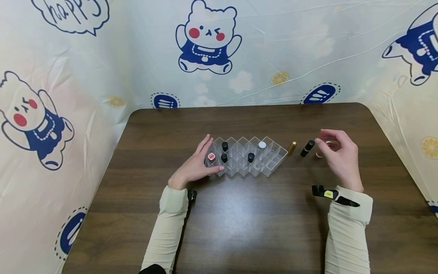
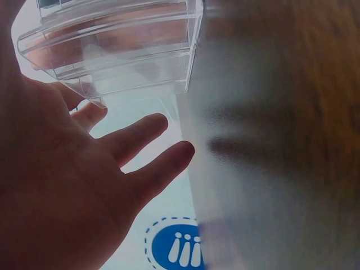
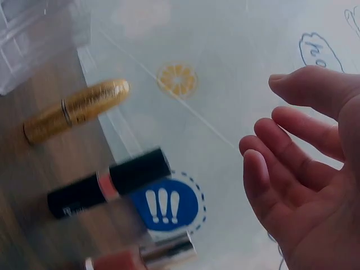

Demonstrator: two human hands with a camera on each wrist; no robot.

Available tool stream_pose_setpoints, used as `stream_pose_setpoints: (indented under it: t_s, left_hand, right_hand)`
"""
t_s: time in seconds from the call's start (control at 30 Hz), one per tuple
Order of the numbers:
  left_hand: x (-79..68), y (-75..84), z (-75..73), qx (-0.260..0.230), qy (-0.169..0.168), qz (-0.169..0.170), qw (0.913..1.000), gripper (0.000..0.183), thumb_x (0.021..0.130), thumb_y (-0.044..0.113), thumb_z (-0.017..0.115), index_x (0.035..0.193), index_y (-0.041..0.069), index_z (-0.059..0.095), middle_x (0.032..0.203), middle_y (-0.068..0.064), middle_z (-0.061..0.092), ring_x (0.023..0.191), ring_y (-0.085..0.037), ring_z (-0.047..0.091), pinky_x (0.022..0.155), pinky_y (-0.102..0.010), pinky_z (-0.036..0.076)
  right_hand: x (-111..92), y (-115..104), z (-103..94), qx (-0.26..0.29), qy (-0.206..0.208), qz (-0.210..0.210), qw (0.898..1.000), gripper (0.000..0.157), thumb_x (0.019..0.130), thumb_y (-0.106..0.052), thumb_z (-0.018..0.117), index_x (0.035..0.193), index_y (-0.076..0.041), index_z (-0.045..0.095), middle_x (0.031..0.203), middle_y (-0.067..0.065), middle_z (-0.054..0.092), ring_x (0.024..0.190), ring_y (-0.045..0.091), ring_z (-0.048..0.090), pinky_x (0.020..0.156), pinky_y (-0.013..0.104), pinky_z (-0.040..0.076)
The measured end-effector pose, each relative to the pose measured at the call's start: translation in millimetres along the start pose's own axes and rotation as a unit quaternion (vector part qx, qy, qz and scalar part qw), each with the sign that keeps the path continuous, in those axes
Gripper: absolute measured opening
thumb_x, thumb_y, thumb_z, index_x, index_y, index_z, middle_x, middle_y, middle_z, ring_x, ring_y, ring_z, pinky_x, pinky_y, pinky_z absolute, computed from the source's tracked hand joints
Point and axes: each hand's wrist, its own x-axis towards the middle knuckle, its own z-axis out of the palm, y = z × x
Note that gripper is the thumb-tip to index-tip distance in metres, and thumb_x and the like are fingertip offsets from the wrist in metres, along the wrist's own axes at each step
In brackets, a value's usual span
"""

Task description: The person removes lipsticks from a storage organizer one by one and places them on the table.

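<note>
A clear plastic lipstick organizer (image 1: 239, 165) with diamond-shaped compartments stands at mid-table. Several tubes sit in it, among them a white-topped tube (image 1: 262, 145) and a red-topped tube (image 1: 211, 156). My left hand (image 1: 195, 163) rests at the organizer's left end, thumb along the front and fingers spread at the far side. To the organizer's right stand a gold lipstick (image 3: 76, 111), a black lipstick (image 3: 109, 183) with a pink band, and a reddish tube with a silver part (image 3: 166, 251). My right hand (image 1: 338, 152) hovers by the reddish tube, fingers loosely bent and holding nothing.
The brown wooden table (image 1: 232, 228) has its far edge just behind the organizer. A printed cloth (image 1: 273, 45) with cartoon bears hangs behind and at the sides. A black strap (image 1: 328, 194) with a device is worn on the right wrist.
</note>
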Motion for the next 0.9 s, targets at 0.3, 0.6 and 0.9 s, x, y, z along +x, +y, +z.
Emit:
stream_pose_setpoints:
  t_s: [0.3, 0.6, 0.9]
  left_hand:
    - [-0.2, 2.0, -2.3, 0.001, -0.003, 0.000, 1.0000, 0.100, 0.067, 0.071, 0.056, 0.140, 0.041, -0.004, 0.146, 0.025, -0.015, 0.132, -0.018, 0.028, 0.098, -0.043, 0.038]
    - [-0.4, 2.0, -0.7, 0.000, -0.004, -0.001, 1.0000, 0.100, 0.066, 0.072, 0.056, 0.140, 0.042, -0.005, 0.146, 0.024, -0.015, 0.135, -0.017, 0.023, 0.099, -0.044, 0.036]
    - [-0.2, 0.8, -0.7, 0.002, -0.001, 0.000, 1.0000, 0.101, 0.066, 0.072, 0.056, 0.140, 0.042, -0.005, 0.144, 0.028, -0.017, 0.135, -0.017, 0.022, 0.099, -0.044, 0.036]
  right_hand:
    - [-4.0, -17.1, 32.5, -0.017, -0.095, -0.073, 0.993, 0.028, 0.081, -0.017, 0.066, 0.109, -0.011, 0.062, 0.102, 0.006, 0.061, 0.085, 0.014, 0.056, 0.071, 0.014, 0.044]
    - [-10.6, -28.0, 77.5, -0.040, -0.205, -0.154, 0.966, 0.028, 0.081, -0.020, 0.067, 0.106, -0.008, 0.061, 0.101, 0.006, 0.060, 0.078, 0.013, 0.057, 0.068, 0.032, 0.049]
    - [-12.8, -47.2, 93.7, -0.024, -0.275, -0.157, 0.948, 0.027, 0.081, -0.020, 0.067, 0.105, -0.011, 0.061, 0.100, 0.005, 0.059, 0.083, 0.017, 0.058, 0.070, 0.034, 0.051]
